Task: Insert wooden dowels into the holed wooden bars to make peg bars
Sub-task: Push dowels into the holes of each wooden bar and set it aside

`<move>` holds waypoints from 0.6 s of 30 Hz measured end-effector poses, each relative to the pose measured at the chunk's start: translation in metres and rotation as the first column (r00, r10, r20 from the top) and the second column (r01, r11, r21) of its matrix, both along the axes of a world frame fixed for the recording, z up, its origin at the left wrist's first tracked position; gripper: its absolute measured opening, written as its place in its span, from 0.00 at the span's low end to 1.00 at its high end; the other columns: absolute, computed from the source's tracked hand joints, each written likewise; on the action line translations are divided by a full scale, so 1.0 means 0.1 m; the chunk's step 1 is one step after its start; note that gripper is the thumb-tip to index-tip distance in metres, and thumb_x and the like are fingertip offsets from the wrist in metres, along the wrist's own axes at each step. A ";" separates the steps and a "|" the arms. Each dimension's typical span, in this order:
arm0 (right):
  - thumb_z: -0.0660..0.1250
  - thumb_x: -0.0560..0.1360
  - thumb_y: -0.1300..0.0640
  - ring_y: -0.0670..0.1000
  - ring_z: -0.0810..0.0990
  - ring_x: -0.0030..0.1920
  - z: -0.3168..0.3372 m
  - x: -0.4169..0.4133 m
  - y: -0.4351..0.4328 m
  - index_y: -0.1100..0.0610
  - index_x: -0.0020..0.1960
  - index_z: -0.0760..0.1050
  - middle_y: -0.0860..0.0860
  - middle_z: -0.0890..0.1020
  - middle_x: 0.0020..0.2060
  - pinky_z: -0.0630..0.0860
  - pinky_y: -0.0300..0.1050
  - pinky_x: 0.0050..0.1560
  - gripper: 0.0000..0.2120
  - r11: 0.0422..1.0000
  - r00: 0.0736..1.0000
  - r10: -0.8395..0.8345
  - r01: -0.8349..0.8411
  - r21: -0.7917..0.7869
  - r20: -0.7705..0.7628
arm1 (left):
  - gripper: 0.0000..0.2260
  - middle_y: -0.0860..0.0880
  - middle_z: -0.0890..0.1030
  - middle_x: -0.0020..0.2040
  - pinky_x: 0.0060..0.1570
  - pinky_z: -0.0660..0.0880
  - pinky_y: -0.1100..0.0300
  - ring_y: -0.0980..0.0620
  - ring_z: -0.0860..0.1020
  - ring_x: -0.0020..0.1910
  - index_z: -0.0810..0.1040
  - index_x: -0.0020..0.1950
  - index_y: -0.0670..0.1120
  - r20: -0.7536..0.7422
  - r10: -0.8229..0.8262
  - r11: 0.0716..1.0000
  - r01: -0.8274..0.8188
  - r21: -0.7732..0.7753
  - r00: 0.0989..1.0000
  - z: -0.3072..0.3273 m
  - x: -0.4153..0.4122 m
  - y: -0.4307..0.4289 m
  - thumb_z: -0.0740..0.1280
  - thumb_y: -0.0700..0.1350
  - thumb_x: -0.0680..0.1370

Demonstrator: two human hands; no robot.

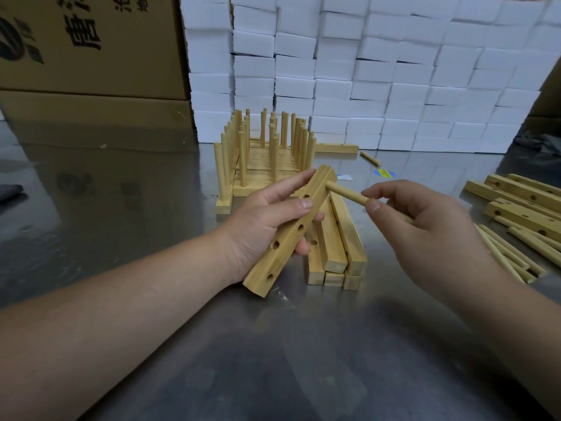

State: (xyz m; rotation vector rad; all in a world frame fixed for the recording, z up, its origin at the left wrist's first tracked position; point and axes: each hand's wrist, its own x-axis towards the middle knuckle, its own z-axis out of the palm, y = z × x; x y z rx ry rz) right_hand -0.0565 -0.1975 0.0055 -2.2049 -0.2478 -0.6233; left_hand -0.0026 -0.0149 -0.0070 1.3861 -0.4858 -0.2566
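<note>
My left hand (pixel 267 220) grips a holed wooden bar (pixel 291 235), held slanted above the metal table (pixel 151 208), with several open holes along its face. My right hand (pixel 425 226) pinches a wooden dowel (pixel 344 192) between thumb and fingers. The dowel's tip sits at the top hole near the bar's far end. More dowels seem to be tucked in the right palm, mostly hidden. Beneath the hands lies a small stack of bars (pixel 337 253).
Finished peg bars (pixel 267 150) stand in rows behind the hands. Loose dowels (pixel 513 253) and holed bars (pixel 522 202) lie at the right. A single dowel (pixel 370 158) and a bar (pixel 337 148) lie near the wall of white boxes (pixel 379 71). Cardboard cartons (pixel 91 56) stand at the back left.
</note>
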 end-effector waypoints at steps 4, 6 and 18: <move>0.58 0.72 0.45 0.37 0.71 0.25 0.03 0.00 0.01 0.39 0.36 0.72 0.37 0.74 0.24 0.63 0.33 0.22 0.08 0.993 0.997 -0.053 0.046 -0.112 -0.060 | 0.19 0.48 0.83 0.35 0.27 0.76 0.65 0.54 0.77 0.24 0.77 0.54 0.58 0.015 -0.008 1.000 0.008 -0.002 1.000 0.01 -0.01 0.00 0.67 0.44 0.65; 0.55 0.70 0.42 0.35 0.72 0.27 0.04 0.00 0.01 0.39 0.35 0.71 0.35 0.74 0.24 0.62 0.38 0.25 0.09 0.987 0.992 -0.076 0.061 -0.151 -0.102 | 0.16 0.48 0.83 0.34 0.28 0.75 0.65 0.55 0.78 0.27 0.78 0.53 0.57 0.044 0.011 1.000 -0.012 0.019 0.999 0.01 -0.01 0.00 0.67 0.40 0.69; 0.53 0.75 0.43 0.37 0.70 0.22 0.06 0.00 -0.02 0.47 0.33 0.76 0.42 0.70 0.19 0.64 0.31 0.21 0.18 0.994 0.972 -0.075 0.054 -0.098 -0.224 | 0.17 0.49 0.84 0.41 0.30 0.75 0.64 0.52 0.81 0.44 0.82 0.47 0.62 0.152 0.040 0.992 -0.058 0.113 0.988 0.01 -0.01 -0.03 0.65 0.38 0.74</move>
